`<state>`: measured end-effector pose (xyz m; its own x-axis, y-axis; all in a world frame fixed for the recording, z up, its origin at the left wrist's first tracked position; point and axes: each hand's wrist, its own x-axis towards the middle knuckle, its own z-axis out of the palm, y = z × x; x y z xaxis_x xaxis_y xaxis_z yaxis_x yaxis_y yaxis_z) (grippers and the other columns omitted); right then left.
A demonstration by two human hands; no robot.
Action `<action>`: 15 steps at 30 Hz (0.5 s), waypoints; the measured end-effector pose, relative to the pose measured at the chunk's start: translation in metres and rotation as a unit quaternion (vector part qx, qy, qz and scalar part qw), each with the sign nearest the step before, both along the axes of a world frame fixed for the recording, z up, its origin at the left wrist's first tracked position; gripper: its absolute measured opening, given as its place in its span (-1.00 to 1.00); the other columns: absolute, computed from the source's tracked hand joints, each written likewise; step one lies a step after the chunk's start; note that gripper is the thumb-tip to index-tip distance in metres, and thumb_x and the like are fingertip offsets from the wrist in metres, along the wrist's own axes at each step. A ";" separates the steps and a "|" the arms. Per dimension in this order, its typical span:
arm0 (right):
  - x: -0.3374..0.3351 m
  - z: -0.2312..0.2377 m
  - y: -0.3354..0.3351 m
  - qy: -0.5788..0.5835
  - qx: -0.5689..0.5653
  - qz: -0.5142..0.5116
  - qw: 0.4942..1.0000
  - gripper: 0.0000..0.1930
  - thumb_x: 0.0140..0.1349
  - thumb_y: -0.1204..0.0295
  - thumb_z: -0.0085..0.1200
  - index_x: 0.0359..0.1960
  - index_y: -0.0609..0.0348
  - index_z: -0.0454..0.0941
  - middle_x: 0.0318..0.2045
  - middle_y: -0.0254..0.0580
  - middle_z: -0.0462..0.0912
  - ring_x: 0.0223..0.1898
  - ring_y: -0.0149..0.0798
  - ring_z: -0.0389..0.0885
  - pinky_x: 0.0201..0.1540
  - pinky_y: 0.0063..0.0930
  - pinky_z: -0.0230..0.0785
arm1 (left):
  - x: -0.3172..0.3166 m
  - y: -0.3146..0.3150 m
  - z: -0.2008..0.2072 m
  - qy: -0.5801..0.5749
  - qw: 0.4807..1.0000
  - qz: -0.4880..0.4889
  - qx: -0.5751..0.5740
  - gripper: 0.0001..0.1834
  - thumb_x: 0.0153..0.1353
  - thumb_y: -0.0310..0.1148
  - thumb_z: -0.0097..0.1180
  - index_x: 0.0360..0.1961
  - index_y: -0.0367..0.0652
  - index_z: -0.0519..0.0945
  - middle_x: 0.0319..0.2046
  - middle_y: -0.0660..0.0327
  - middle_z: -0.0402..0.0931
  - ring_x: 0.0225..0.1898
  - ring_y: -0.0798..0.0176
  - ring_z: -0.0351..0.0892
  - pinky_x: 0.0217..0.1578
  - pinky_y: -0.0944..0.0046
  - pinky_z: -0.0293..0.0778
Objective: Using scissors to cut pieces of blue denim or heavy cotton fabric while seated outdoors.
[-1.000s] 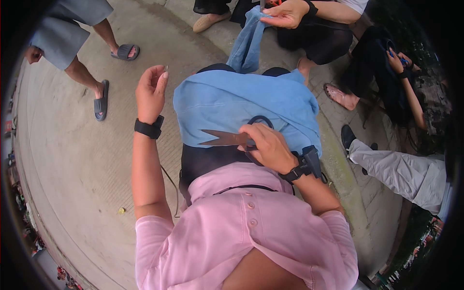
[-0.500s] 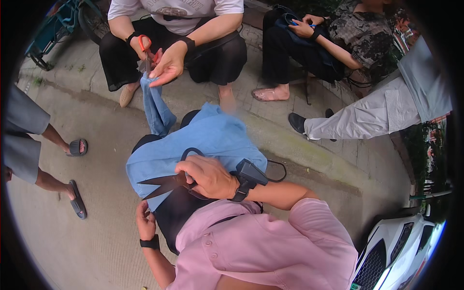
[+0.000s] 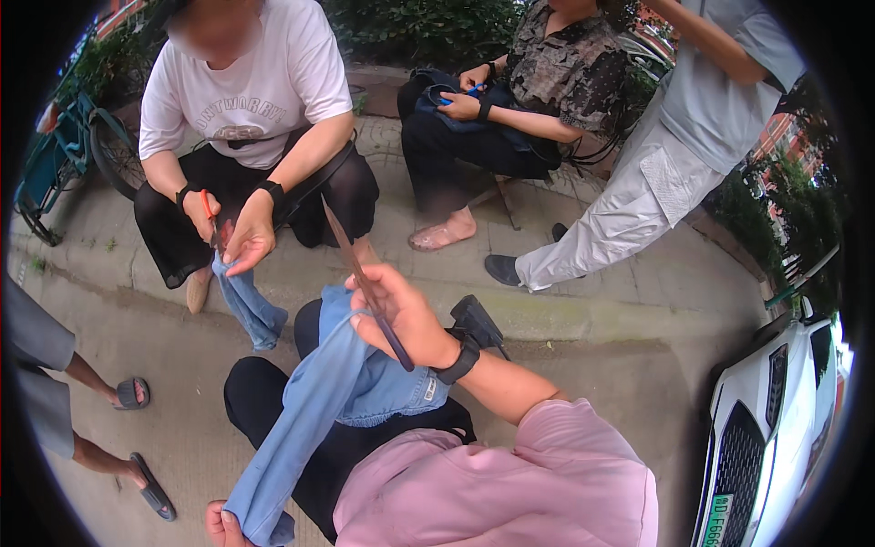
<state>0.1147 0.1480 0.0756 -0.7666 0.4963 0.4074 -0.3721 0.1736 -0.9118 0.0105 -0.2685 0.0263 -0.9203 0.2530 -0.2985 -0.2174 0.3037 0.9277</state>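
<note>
My right hand grips dark-handled scissors, their blades closed together and pointing up and away. Against the same hand's fingers runs the gathered edge of a light-blue denim garment. The cloth is stretched down from there to my left hand, whose fingers are closed on its near-left end. Part of the garment, with a small pale label and frayed edge, lies over my black trousers under my right wrist. Some of my left hand is cut off by the picture's dark rim.
Opposite me a seated person cuts a blue denim strip with red-handled scissors. Another seated person holds dark cloth and something blue. A standing person is at right, grey-shorted legs at left. A white car stands far right.
The garment lay spread over my lap; now it is lifted and pulled taut between my hands. The scissors have turned from pointing left to pointing up. My left hand has moved down and left.
</note>
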 end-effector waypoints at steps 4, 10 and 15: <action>-0.011 -0.011 0.025 -0.099 0.142 -0.098 0.980 -0.55 0.06 0.58 0.12 0.03 0.16 0.33 -0.41 -0.25 0.50 -0.35 -0.34 0.53 -0.24 -0.47 0.37 | -0.029 0.048 -0.003 0.079 0.991 -0.111 -0.004 -0.76 0.28 -0.28 0.01 -0.23 -0.28 0.47 -0.39 0.26 0.44 -0.35 0.38 0.34 -0.29 0.32 0.31; -0.032 -0.059 0.039 -0.161 0.290 -0.166 0.929 -0.57 -0.01 0.58 0.14 -0.05 0.10 0.37 -0.38 -0.14 0.54 -0.30 -0.02 0.55 -0.31 -0.20 0.37 | -0.072 0.084 -0.085 0.246 0.946 -0.097 -0.187 -0.77 0.31 -0.37 0.00 -0.42 -0.33 0.46 -0.58 0.34 0.36 -0.52 0.47 0.24 -0.49 0.38 0.24; -0.035 -0.048 0.013 -0.140 0.342 -0.190 0.910 -0.59 -0.03 0.60 0.17 -0.08 0.09 0.42 -0.37 -0.09 0.52 -0.30 0.01 0.53 -0.29 -0.20 0.36 | -0.061 0.083 -0.100 0.272 0.944 -0.030 -0.184 -0.67 0.17 -0.42 0.14 -0.05 -0.30 0.47 -0.15 0.02 0.42 -0.17 0.11 0.47 -0.15 0.13 0.42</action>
